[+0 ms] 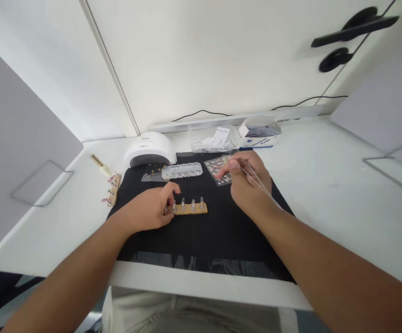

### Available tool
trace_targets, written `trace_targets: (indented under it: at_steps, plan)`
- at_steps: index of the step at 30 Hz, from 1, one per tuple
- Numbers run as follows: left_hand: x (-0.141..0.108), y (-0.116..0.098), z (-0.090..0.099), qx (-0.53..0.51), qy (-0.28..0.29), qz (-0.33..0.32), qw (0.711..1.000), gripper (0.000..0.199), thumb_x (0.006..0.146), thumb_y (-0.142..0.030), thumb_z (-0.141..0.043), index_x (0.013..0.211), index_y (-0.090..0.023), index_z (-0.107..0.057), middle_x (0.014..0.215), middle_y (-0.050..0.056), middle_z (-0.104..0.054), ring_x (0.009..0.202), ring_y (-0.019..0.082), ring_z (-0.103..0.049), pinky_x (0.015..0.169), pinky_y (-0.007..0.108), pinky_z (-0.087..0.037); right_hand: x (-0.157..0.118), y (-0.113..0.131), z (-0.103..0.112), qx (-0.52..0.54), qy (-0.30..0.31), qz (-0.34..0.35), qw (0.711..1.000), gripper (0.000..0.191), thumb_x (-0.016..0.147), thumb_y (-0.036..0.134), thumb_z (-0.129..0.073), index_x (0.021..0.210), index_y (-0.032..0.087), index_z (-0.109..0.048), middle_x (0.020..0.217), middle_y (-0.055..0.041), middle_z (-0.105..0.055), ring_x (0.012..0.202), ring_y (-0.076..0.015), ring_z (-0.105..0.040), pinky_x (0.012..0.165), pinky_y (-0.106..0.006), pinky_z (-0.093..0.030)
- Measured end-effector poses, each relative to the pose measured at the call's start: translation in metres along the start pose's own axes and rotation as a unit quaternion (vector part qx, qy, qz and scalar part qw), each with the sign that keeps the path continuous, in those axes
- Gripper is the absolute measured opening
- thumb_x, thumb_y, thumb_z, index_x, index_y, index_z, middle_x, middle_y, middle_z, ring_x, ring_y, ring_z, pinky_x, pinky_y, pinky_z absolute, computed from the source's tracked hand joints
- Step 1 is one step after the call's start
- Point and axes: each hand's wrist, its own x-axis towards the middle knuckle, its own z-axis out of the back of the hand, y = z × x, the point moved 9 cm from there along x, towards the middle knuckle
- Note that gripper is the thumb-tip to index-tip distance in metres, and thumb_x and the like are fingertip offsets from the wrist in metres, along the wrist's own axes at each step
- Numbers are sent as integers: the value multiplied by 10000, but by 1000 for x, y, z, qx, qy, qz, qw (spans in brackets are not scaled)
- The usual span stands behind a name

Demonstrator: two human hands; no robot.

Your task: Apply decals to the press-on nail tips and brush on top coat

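My left hand (157, 203) is closed around the left end of a wooden nail tip stand (197, 209), on which several clear nail tips stand upright in a row. The hand hides that end of the stand. Thin metal tweezers (261, 184) are in my right hand (251, 182), which hovers at the right of the black mat (214, 231). Its index finger is at a clear sheet of small nail stickers (220, 163) and covers part of it; whether it touches the sheet I cannot tell. The tweezers' tips point up and away.
Behind the stand lie a clear case of small decorations (182, 171) and a sheet with gold flecks (152, 172). A white nail lamp (150, 147), a clear plastic box (211, 141) and an alcohol pad box (259, 134) line the back. Another stand (114, 189) lies left.
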Motion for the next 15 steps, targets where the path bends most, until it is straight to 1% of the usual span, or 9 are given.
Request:
trace_targets:
  at_steps: [3,6,11,13,15]
  plan:
    - [-4,-1,0,9,-3,14,1000,474,790,-152,-649,1222,-237,-474,970,35,-700,800,225,-681,730,343,-503,0,-1,-2,3,9,11,1000,391,1015,615,-489,830,277,-560,651,6,-745,601,-188,-708,628,-322,-536]
    - [-13,2,0,15,-17,43,999,466,796,-168,-649,1216,-240,-461,954,36,-706,793,234,-690,709,344,-494,0,-4,-5,14,20,16,1000,380,1011,621,-488,852,284,-559,656,15,-749,613,-193,-725,657,-332,-561]
    - [-35,10,-7,20,-66,126,990,466,852,-173,-597,1260,-246,-384,945,38,-703,810,247,-713,721,352,-496,-2,-3,-15,34,58,12,998,323,1018,575,-505,938,273,-586,662,12,-764,571,-185,-729,585,-305,-560]
    - [-43,6,-13,21,-75,152,985,481,857,-174,-589,1281,-245,-371,923,34,-695,797,253,-716,704,349,-492,-5,1,-21,36,82,18,996,295,1022,536,-513,927,265,-583,642,11,-760,540,-183,-720,553,-298,-549]
    - [-50,-2,-18,23,-72,165,983,496,859,-195,-598,1305,-237,-384,909,40,-688,783,267,-711,693,357,-483,-8,7,-27,33,109,27,993,264,1017,497,-533,892,269,-580,614,21,-745,504,-182,-704,530,-298,-536]
